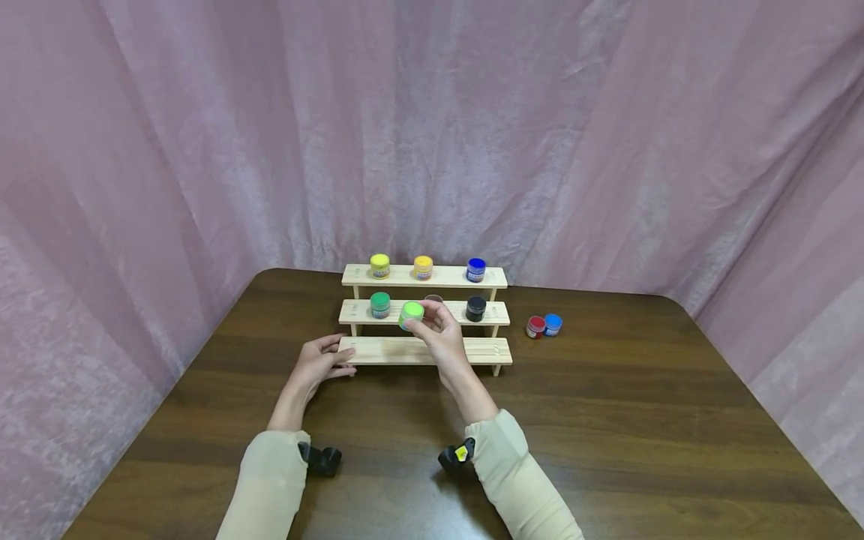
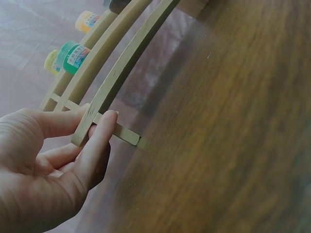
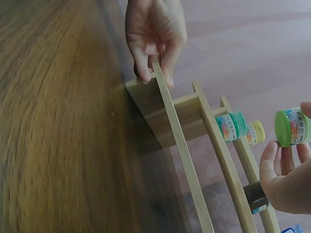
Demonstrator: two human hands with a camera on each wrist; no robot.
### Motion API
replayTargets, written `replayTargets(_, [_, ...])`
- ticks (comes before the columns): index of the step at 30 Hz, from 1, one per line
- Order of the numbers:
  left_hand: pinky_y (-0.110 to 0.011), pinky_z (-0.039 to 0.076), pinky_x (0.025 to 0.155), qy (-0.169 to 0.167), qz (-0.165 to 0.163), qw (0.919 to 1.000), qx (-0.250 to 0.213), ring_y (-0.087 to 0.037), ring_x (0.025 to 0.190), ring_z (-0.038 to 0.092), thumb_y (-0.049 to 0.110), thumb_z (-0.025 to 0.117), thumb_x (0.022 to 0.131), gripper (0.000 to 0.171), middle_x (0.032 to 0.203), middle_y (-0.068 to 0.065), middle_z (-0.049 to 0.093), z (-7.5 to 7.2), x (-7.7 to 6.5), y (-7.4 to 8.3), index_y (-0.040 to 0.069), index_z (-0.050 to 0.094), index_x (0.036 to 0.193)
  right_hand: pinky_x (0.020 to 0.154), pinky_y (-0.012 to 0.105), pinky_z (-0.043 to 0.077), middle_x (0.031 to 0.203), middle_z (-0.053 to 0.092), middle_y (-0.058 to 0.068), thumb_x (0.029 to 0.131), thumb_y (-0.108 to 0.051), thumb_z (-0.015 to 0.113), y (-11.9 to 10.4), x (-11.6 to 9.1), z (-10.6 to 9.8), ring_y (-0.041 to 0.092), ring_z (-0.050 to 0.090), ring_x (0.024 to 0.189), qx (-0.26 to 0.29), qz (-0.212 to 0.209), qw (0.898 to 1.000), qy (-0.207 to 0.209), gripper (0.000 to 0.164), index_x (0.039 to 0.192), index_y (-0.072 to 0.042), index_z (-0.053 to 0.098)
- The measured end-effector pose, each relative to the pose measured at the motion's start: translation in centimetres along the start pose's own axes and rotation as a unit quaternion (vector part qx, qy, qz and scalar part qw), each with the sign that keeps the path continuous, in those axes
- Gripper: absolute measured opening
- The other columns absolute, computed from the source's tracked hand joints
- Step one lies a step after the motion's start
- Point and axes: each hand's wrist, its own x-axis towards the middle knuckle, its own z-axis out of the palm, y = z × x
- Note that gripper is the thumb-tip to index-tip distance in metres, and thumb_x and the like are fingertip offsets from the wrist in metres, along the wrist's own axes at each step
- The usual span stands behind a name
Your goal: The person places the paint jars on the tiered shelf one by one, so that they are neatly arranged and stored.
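A three-step wooden rack stands on the table, and my left hand grips the left end of its lowest shelf between thumb and fingers. In my right hand I pinch a light green paint jar, raised in front of the middle shelf. On that shelf sit a dark green jar at the left and a black jar at the right; another jar is mostly hidden behind my right fingers. The top shelf bears a yellow jar, an orange-yellow jar and a dark blue jar.
To the right of the rack, a red jar and a blue jar stand side by side on the brown wooden table. A pink curtain hangs behind the table.
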Motion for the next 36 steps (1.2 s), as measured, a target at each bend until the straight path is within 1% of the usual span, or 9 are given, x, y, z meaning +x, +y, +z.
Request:
replayTargets(3, [-0.025,0.065,0.07,0.0,0.0,1.0,0.002,-0.008,0.065,0.068,-0.001,0.06,0.094,0.066,0.121,-0.021,0.052,0.0,0.0,0.0,-0.011,0.026,0.149,0.079,0.014,0.055,0.108,0.06,0.0,0.086,-0.003,0.07,0.1,0.1,0.5,0.008,0.058,0.093,0.01,-0.002,1.0,0.002,0.038,0.122,-0.002,0.057])
replayTargets(7, [-0.025,0.065,0.07,-0.001,0.005,1.0,0.003,-0.008,0.065,0.068,-0.001,0.06,0.094,0.065,0.119,-0.02,0.053,0.0,0.2,0.0,-0.011,0.027,0.149,0.079,0.014,0.055,0.107,0.06,0.0,0.086,-0.003,0.07,0.4,0.3,0.9,0.008,0.059,0.093,0.014,-0.003,1.0,0.005,0.037,0.121,-0.002,0.058])
replayTargets(14, [-0.025,0.065,0.07,-0.002,-0.004,1.0,-0.002,-0.008,0.066,0.067,-0.002,0.06,0.093,0.065,0.117,-0.018,0.052,0.0,0.3,-0.3,-0.011,0.027,0.149,0.081,0.014,0.053,0.109,0.06,0.001,0.086,-0.006,0.07,1.8,0.9,1.3,0.008,0.057,0.095,-0.009,0.007,1.0,-0.002,0.038,0.121,-0.003,0.057])
replayTargets(18, [-0.025,0.065,0.069,-0.005,0.003,1.0,-0.007,-0.009,0.066,0.068,-0.003,0.06,0.093,0.066,0.116,-0.018,0.053,-0.1,0.4,-0.3,-0.012,0.025,0.149,0.078,0.013,0.052,0.108,0.061,0.003,0.087,-0.008,0.071,2.7,1.2,1.5,0.007,0.056,0.092,-0.039,0.009,0.999,-0.021,0.039,0.123,-0.001,0.057])
replayTargets(22, [-0.024,0.065,0.07,0.002,0.003,1.0,-0.002,-0.008,0.067,0.068,-0.002,0.06,0.094,0.065,0.12,-0.02,0.051,-0.1,0.5,-0.1,-0.011,0.026,0.149,0.077,0.014,0.052,0.114,0.064,0.015,0.087,-0.009,0.072,3.5,1.5,1.6,0.007,0.057,0.092,-0.079,-0.003,0.996,-0.039,0.042,0.125,0.001,0.058])
replayTargets(25, [-0.023,0.065,0.071,0.0,0.002,1.0,0.001,-0.007,0.067,0.067,-0.002,0.059,0.094,0.065,0.123,-0.021,0.049,-0.1,0.5,0.0,-0.011,0.026,0.149,0.081,0.016,0.053,0.119,0.065,0.02,0.086,-0.009,0.073,4.0,1.6,1.6,0.01,0.06,0.095,-0.1,-0.01,0.994,-0.041,0.041,0.124,0.001,0.061])
replayTargets(30, [-0.024,0.065,0.07,0.002,-0.003,1.0,-0.001,-0.008,0.066,0.067,-0.002,0.059,0.094,0.064,0.12,-0.02,0.051,-0.1,0.5,-0.2,-0.011,0.027,0.149,0.089,0.022,0.055,0.118,0.067,0.018,0.085,-0.012,0.075,4.4,1.2,1.7,0.019,0.064,0.101,-0.142,-0.012,0.989,-0.05,0.039,0.121,-0.003,0.064])
replayTargets(32, [-0.024,0.065,0.07,0.002,-0.006,1.0,0.0,-0.008,0.066,0.067,-0.002,0.059,0.094,0.063,0.121,-0.021,0.05,-0.1,0.4,-0.3,-0.011,0.027,0.149,0.089,0.024,0.056,0.117,0.069,0.017,0.084,-0.012,0.075,4.6,1.0,1.7,0.022,0.065,0.101,-0.161,-0.013,0.985,-0.056,0.038,0.12,-0.003,0.065])
replayTargets(36, [-0.024,0.065,0.071,-0.001,-0.002,1.0,0.002,-0.008,0.068,0.068,-0.002,0.058,0.095,0.064,0.126,-0.024,0.048,-0.1,0.4,-0.4,-0.011,0.025,0.149,0.088,0.028,0.059,0.114,0.07,0.018,0.084,-0.012,0.076,4.9,0.9,1.7,0.027,0.067,0.1,-0.2,-0.033,0.977,-0.066,0.037,0.119,-0.003,0.066])
